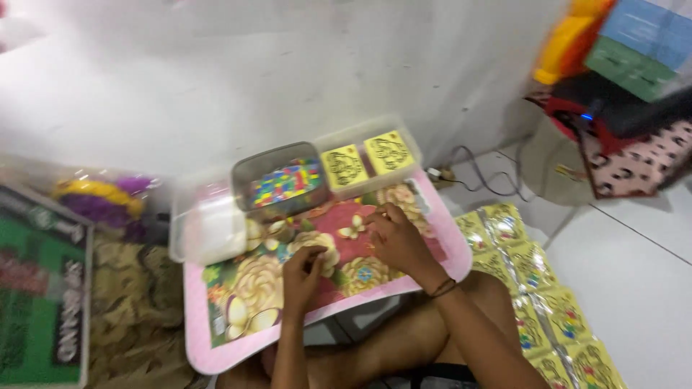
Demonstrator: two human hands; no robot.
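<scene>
Pink floral bench (pixel 216 346) on my lap | left hand (pixel 303 270) fingers curled, right hand (pixel 395 238) fingers bent, pinch unclear | clear box of coloured beads (pixel 282 182) near the far edge.

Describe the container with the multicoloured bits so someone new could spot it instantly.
Start at the pink-rimmed floral tray on the person's lap. Three clear plastic boxes sit along its far edge; take the middle one, the grey-tinted container, beyond the left hand. Only it holds a jumble of small multicoloured pieces: the left box looks white inside, the right box holds yellow packets.
</scene>
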